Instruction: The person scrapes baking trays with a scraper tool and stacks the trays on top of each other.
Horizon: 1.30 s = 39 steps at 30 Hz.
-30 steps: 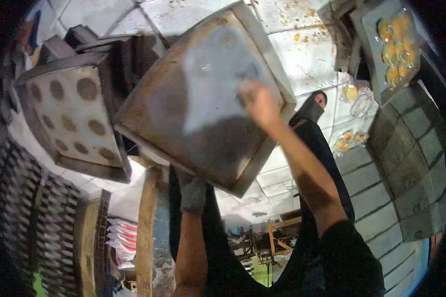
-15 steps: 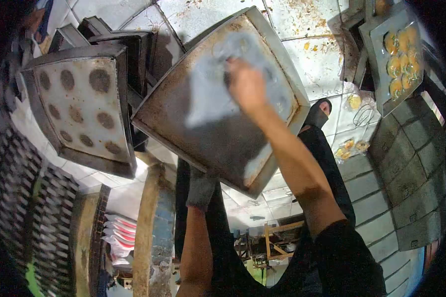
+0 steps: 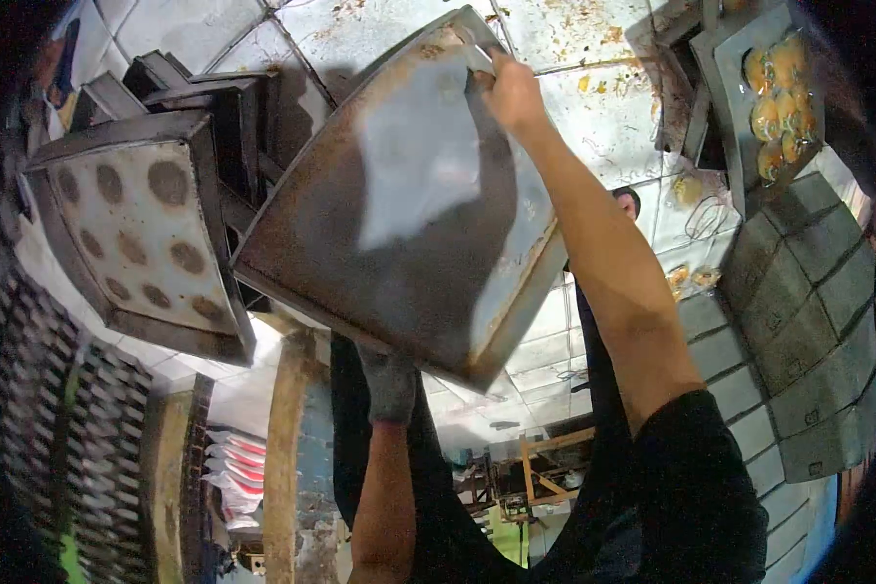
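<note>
A large metal baking tray (image 3: 399, 263) with browned edges is held tilted in front of me. Its upper part shines pale, while the lower part is dark. My left hand (image 3: 389, 384), in a grey glove, grips the near rim, its fingers partly hidden under the tray. Near the far right corner, my bare right hand (image 3: 514, 95) has its fingers closed around something small and dark against the tray's inner surface; I cannot make out what it is.
Another tray (image 3: 131, 241) with round dark marks leans at left, before more dark trays (image 3: 209, 107). At upper right stands a tray (image 3: 733, 97) of wrapped buns (image 3: 779, 88). Bagged buns (image 3: 691, 280) and crumbs lie on the tiled floor (image 3: 594, 127). Grey boxes (image 3: 798, 321) stand at right.
My right hand has moved up from the tray's middle to its far right corner. Smeared round marks there have given way to a smoother surface. The tray has shifted slightly left in view.
</note>
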{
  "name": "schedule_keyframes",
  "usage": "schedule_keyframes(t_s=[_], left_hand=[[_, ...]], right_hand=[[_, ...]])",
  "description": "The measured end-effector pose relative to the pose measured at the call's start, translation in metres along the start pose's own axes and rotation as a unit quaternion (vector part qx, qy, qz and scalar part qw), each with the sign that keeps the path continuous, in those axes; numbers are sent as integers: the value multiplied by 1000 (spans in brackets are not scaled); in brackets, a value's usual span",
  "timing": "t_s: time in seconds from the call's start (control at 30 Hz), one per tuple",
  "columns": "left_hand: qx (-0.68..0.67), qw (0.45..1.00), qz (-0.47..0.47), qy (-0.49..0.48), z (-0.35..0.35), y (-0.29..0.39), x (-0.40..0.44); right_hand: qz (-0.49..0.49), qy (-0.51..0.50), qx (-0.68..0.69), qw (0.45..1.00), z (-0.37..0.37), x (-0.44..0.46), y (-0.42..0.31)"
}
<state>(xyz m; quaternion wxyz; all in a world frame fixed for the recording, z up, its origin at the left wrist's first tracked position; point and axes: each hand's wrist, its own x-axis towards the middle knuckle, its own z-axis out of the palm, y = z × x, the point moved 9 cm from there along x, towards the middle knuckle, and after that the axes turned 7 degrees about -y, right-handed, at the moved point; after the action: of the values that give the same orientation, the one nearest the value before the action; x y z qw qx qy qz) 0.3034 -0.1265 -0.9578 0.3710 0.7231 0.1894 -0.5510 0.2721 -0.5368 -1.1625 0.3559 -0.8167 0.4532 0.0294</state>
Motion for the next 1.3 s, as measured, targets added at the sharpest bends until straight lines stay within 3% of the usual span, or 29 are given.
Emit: schedule_keyframes(t_s=[0.03, 0.07, 0.1, 0.13, 0.17, 0.2, 0.23, 0.3, 0.37, 0.43, 0.47, 0.53, 0.57, 0.63, 0.77, 0.87, 0.9, 1.0, 1.07, 1.1, 1.13, 1.2, 1.3], left_hand=[[-83, 993, 41, 79, -6, -2, -6], [-83, 993, 38, 77, -4, -10, -4], [-140, 983, 77, 94, -6, -17, -2], [-199, 967, 115, 111, -6, -19, -3], [-203, 967, 110, 109, -3, -20, -3], [-290, 948, 110, 74, 1, -20, 1], [-372, 921, 108, 38, 6, -21, 5], [-336, 933, 105, 79, -8, -42, 6], [-298, 941, 107, 123, -17, -50, 5], [-371, 921, 106, 57, -8, -44, 5], [-393, 913, 104, 35, -6, -47, 6], [-325, 938, 92, 79, -20, -60, 5], [-302, 945, 89, 94, -19, -55, 3], [-300, 944, 125, 55, 4, -31, 4], [-187, 965, 154, 104, 11, -21, -11], [-353, 929, 111, 27, 18, -22, -21], [-273, 948, 161, 20, 26, 9, -43], [-111, 943, 310, 37, 14, 90, -127], [-170, 928, 331, 14, -4, 139, -190], [-238, 918, 317, -8, -11, 163, -221], [-190, 923, 335, 25, 7, 224, -299], [-95, 908, 408, 27, -25, 280, -384], [-96, 874, 476, 14, -85, 324, -480]], right_hand=[[109, -115, -25, 987, 19, -19, 11], [65, -155, 76, 983, 15, -65, -20], [81, -246, 123, 958, 4, -113, -58], [70, -186, 170, 965, 3, -170, -78], [-13, -227, 49, 973, 3, -237, -100], [-61, -262, 48, 962, 0, -290, -114], [-56, -263, 45, 962, 2, -299, -97], [78, -215, 132, 965, 10, -324, -29], [71, -84, 35, 993, 20, -291, 57], [122, -77, -20, 989, 15, -230, 101], [95, -40, -35, 994, 7, -207, 112], [108, -22, 4, 994, 7, -189, 139], [189, -188, 49, 963, 28, -192, 155], [239, -322, 116, 909, 43, -216, 149], [177, -313, 239, 902, -8, -301, -27], [135, -321, 275, 896, -61, -353, -124], [123, -315, 302, 892, -78, -360, -136], [117, -288, 397, 863, -145, -368, -177], [173, -249, 381, 873, -226, -373, -207], [109, -218, 353, 904, -256, -378, -222], [46, -180, 321, 929, -285, -385, -240], [-22, -124, 348, 929, -370, -393, -297], [-23, -73, 387, 919, -468, -410, -365]])
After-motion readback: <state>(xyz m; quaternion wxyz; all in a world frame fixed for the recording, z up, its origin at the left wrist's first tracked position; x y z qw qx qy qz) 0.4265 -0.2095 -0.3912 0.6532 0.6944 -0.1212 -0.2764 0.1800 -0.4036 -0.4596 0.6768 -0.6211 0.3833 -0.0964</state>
